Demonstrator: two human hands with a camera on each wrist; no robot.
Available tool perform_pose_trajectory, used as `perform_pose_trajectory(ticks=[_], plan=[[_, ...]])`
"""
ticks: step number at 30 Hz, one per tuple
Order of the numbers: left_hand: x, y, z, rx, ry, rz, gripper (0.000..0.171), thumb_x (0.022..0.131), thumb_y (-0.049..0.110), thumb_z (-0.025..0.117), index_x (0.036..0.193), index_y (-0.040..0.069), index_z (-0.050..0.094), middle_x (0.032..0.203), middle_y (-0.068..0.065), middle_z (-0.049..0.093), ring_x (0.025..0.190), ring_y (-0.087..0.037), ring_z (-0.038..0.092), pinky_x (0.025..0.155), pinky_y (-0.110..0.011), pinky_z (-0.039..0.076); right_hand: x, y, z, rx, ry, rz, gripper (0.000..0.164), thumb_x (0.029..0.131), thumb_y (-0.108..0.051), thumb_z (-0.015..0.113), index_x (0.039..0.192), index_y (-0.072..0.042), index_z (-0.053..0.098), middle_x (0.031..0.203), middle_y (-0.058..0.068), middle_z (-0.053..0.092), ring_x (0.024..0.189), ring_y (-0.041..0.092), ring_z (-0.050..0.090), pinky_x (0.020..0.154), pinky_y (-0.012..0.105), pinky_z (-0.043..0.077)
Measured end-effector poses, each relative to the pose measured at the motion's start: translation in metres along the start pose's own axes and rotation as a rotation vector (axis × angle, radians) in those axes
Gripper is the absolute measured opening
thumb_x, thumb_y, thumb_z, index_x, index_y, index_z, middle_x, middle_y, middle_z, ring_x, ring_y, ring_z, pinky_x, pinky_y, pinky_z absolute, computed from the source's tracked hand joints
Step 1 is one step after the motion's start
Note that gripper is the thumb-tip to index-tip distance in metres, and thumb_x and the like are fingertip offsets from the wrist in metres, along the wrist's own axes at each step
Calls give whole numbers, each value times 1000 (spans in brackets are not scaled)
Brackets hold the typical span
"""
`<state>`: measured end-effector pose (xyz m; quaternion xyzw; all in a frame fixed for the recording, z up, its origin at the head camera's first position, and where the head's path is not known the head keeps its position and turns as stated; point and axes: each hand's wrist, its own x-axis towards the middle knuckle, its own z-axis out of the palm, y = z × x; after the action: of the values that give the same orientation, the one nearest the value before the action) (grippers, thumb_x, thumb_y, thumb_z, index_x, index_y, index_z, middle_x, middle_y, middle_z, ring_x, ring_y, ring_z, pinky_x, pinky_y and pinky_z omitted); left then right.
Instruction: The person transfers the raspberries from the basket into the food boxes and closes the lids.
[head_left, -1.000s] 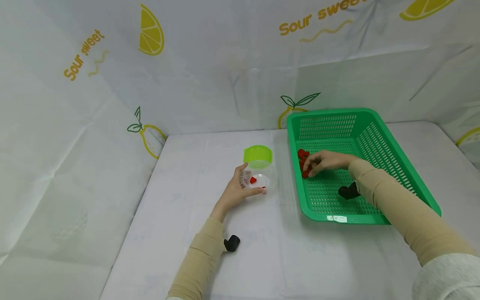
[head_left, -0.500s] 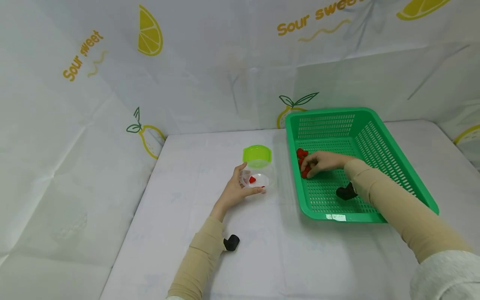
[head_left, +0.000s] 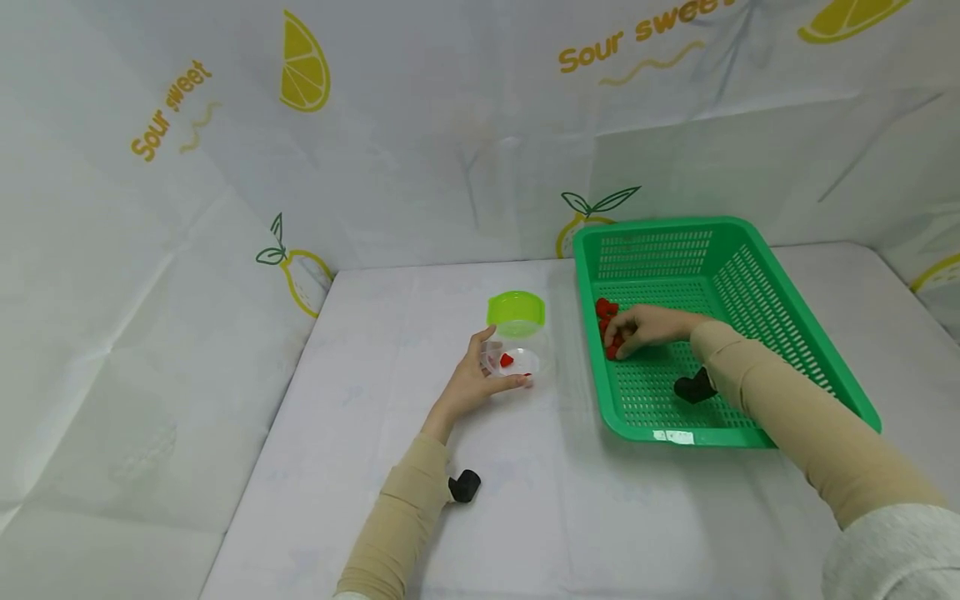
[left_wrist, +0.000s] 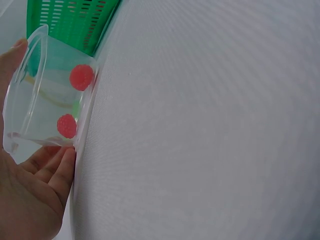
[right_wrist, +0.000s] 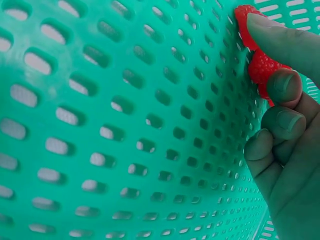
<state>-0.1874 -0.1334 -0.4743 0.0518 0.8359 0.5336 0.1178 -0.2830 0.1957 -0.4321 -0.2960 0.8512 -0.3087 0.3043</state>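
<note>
My left hand point(head_left: 472, 383) holds a clear plastic tub point(left_wrist: 55, 85) on the table, thumb and fingers curled round its side. Two red raspberries lie at the bottom of the tub; the upper raspberry point(left_wrist: 81, 77) and lower raspberry point(left_wrist: 66, 126) show in the left wrist view. Inside the green basket point(head_left: 806, 333), my right hand point(head_left: 645, 325) is at a cluster of raspberries point(head_left: 604, 308) along the left wall. In the right wrist view, the thumb touches one raspberry point(right_wrist: 245, 30), and another raspberry point(right_wrist: 265, 67) sits between thumb and curled index finger.
A lime-green lid point(head_left: 515, 308) lies just behind the tub. The basket's raised rim stands to the right of the tub. A white cloth with printed lemons covers the table point(head_left: 525, 517) and hangs as a backdrop behind it.
My right hand has shifted very slightly among the raspberries, its fingers drawing a little toward the near one. The left hand and the tub stay in place.
</note>
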Motion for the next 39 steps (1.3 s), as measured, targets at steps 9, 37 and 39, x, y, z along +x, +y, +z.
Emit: perform_pose_trajectory(ticks=[9,37,39], plan=[[0,1,0,-15,-5,-10,97,66,48,80,141,47,18,150,1,29,131,-26,39,104,-46,38,1,0,-3,23,-35,30,25,82,-17,70,103,-5,65,72,1,51,64,10,43,62,26,39],[3,-1,-1,-16,-7,-6,98,65,48,81,141,46,18,148,2,32,132,-23,39,105,-46,36,-16,-29,-18,49,-104,58,26,82,-22,69,104,-8,64,70,0,49,64,11,41,65,29,39],[2,-1,-1,-21,-4,-6,99,65,48,81,141,45,19,148,2,32,132,-23,39,105,-46,37,-17,-30,-19,55,-99,70,27,82,-24,70,104,-9,64,70,2,50,64,14,42,66,31,39]])
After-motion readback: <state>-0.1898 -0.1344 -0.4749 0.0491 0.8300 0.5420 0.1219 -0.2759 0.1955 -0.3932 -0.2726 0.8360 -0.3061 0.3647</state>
